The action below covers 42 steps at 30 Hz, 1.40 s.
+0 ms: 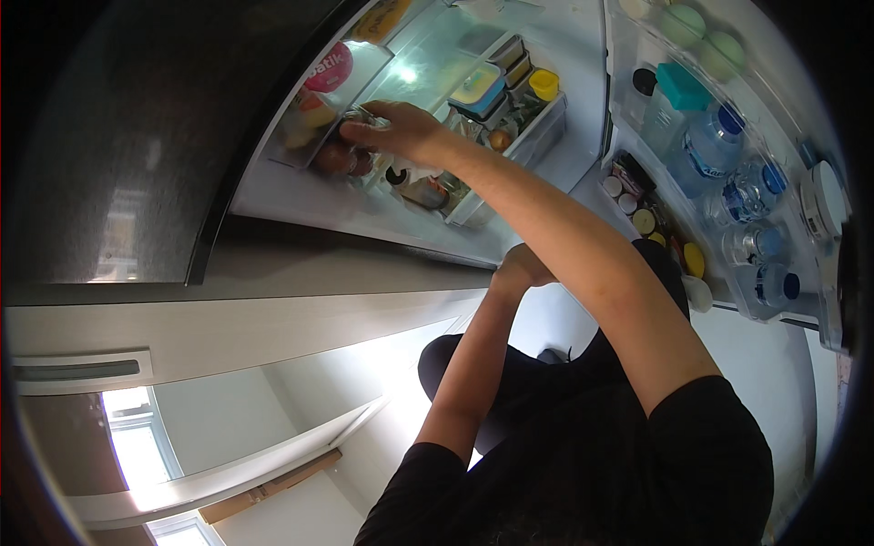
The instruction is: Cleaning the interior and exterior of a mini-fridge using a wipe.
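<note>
My right hand (399,131) reaches inside an open fridge, its thumb and fingers closed on a crinkled clear plastic bag (367,117). Reddish-brown round produce (336,158) shows just below the fingers, seemingly inside that bag. Close to the wrist, a dark-capped bottle (425,191) lies at the front of a clear drawer (546,126). My left hand (522,266) is bent near the lower front edge of the fridge. The right forearm hides part of it, so its fingers and anything in them cannot be made out.
Stacked lidded containers (478,87), a yellow tub (544,84) and an onion (500,140) fill the drawer. A glass shelf (410,41) hangs above. The open door (618,41) on the right holds water bottles (707,147), jars (643,221) and eggs (683,26). My knees (440,362) are close below.
</note>
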### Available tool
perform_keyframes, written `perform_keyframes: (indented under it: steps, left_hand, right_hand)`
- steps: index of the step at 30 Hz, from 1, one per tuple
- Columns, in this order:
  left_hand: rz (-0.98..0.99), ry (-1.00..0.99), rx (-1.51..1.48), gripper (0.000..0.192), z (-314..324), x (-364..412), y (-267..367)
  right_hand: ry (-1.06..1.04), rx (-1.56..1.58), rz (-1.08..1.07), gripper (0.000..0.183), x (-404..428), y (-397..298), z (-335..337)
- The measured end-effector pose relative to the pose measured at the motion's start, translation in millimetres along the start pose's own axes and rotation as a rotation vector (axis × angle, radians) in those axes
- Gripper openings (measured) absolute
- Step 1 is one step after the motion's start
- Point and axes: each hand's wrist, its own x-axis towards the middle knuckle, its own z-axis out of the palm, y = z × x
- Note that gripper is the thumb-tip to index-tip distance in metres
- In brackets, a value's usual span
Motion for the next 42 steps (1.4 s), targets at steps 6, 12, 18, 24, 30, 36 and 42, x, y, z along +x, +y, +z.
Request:
perform_keyframes:
  steps: [6, 12, 18, 24, 30, 36, 42]
  left_hand:
    - [-0.109, -0.172, 0.087, 0.063, -16.1, 2.9, 15.1]
    - [-0.075, -0.146, 0.039, 0.064, -5.9, 9.1, 3.4]
    - [-0.055, -0.086, 0.099, 0.062, 1.0, 14.9, -10.6]
    - [-0.108, -0.096, 0.120, 0.054, 13.3, 20.3, -23.8]
    - [-0.158, -0.104, 0.122, 0.043, 19.4, 19.2, -28.8]
    - [-0.164, -0.202, 0.169, 0.050, 17.6, 23.3, -28.5]
    - [-0.154, -0.136, 0.142, 0.041, 21.5, 11.2, -29.8]
  right_hand:
    - [-0.042, -0.177, -0.001, 0.086, 13.1, -4.2, -4.5]
    - [-0.051, -0.163, -0.010, 0.090, 4.1, -2.7, -8.0]
    - [0.079, -0.007, -0.044, 0.074, -13.6, 15.6, -10.6]
    - [0.767, 0.413, -0.078, 0.019, 2.1, 31.3, -42.5]
    - [1.047, -0.172, -0.405, 0.018, 47.2, 29.2, -69.8]
    - [-0.129, -1.192, -0.213, 0.048, 23.1, 35.8, -58.2]
    - [-0.068, -1.414, -0.217, 0.059, 40.2, 39.8, -89.9]
